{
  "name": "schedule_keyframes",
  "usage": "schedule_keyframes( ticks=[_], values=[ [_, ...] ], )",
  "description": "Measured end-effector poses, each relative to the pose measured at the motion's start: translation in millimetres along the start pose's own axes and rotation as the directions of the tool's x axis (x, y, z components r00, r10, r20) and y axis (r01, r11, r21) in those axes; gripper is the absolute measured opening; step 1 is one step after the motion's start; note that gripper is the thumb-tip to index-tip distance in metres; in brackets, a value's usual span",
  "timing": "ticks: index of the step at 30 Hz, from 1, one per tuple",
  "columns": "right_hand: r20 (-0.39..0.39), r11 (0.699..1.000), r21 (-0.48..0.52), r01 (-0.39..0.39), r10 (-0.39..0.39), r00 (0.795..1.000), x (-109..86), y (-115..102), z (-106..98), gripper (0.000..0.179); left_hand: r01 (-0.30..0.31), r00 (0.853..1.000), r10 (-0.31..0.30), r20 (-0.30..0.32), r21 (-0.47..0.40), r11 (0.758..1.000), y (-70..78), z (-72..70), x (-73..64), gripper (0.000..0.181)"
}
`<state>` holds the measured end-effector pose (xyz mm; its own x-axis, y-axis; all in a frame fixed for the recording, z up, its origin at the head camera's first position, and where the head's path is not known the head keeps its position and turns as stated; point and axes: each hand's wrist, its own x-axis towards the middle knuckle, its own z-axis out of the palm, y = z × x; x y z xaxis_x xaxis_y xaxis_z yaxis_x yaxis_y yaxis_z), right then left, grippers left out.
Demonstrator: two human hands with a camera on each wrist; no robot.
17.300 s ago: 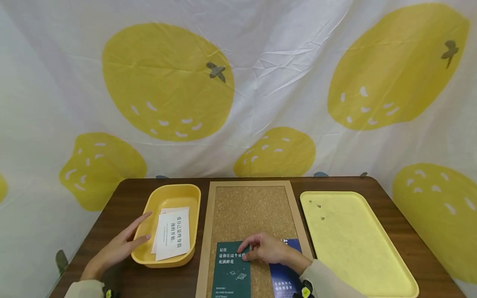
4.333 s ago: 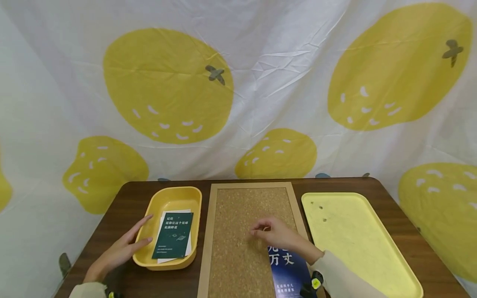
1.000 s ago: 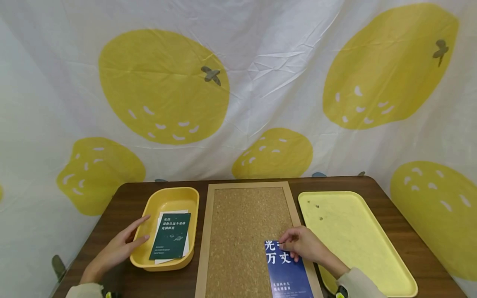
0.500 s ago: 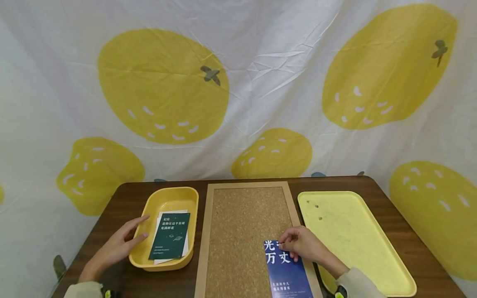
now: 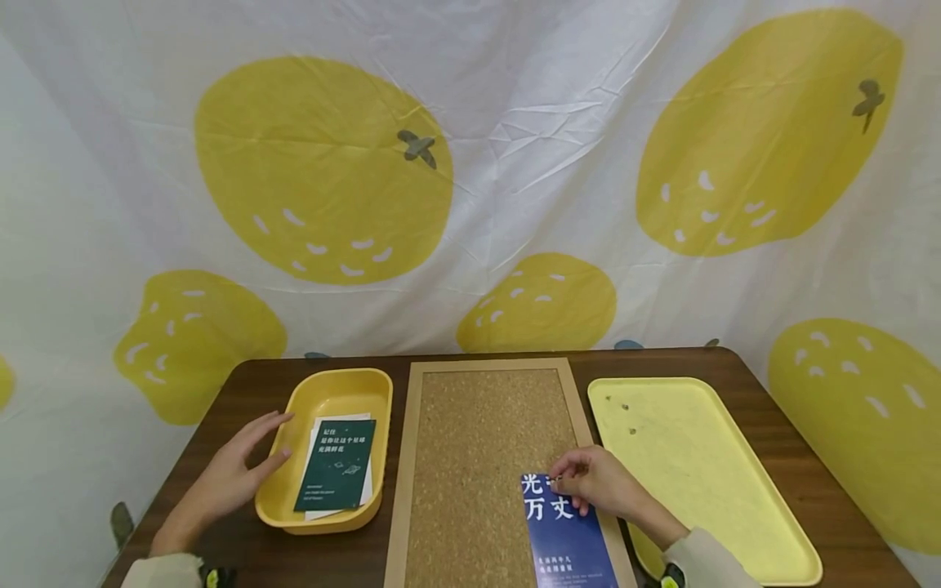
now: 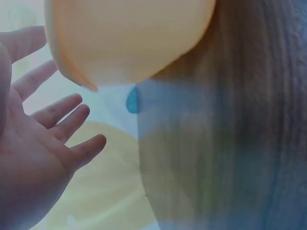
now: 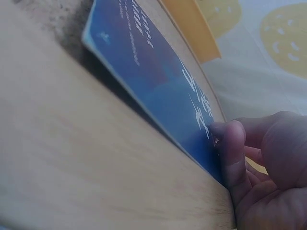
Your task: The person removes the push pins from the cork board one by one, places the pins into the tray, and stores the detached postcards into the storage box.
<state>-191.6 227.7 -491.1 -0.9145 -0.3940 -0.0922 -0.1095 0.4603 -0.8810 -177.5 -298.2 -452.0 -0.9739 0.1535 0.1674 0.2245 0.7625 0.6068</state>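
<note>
My right hand (image 5: 591, 483) bends thumb and fingers at the top edge of a blue card (image 5: 566, 539) with white lettering, on the right of the cork board (image 5: 478, 441). They pinch a small shiny pushpin (image 7: 216, 140) at the card, mostly hidden by the fingertips. In the right wrist view, the card's near lower corner stands off the board. My left hand (image 5: 228, 478), fingers spread, is at the left rim of the yellow basin (image 5: 378, 380). Inside that basin a green card (image 5: 334, 465) overlaps a white card (image 5: 367, 486).
A pale yellow tray (image 5: 706, 474) lies right of the board, with small metal pins (image 5: 625, 407) near its far left corner. Brown table (image 5: 243, 392) shows around everything. A white curtain (image 5: 500, 204) printed with yellow fruit hangs behind.
The green card has gone from the board into the basin. My right hand has moved right to the blue card and stays there. My left hand has shifted slightly off the basin's rim.
</note>
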Motion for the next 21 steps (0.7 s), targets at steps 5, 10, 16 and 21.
schedule_keyframes(
  ticks=[5, 10, 16, 21],
  values=[
    [-0.003, 1.000, 0.001, -0.006, 0.006, 1.000, 0.4, 0, 0, 0.005, -0.051, 0.998, 0.052, -0.024, 0.030, 0.998, 15.3, -0.2, 0.8, 0.052],
    [-0.005, 1.000, 0.010, -0.014, 0.014, 1.000, 0.4, 0, 1, 0.006, -0.070, 0.997, 0.071, -0.012, 0.030, 0.997, 30.9, 0.9, 1.6, 0.050],
    [-0.002, 1.000, 0.012, -0.011, 0.011, 1.000, 0.0, 0, 1, 0.006, -0.172, 0.985, 0.172, -0.004, 0.009, 0.985, 45.5, 7.2, 3.7, 0.048],
    [-0.008, 1.000, 0.010, -0.013, 0.013, 1.000, -0.8, -2, 1, 0.005, -0.290, 0.957, 0.290, -0.001, 0.016, 0.957, 61.0, 15.1, 6.4, 0.048]
  ],
)
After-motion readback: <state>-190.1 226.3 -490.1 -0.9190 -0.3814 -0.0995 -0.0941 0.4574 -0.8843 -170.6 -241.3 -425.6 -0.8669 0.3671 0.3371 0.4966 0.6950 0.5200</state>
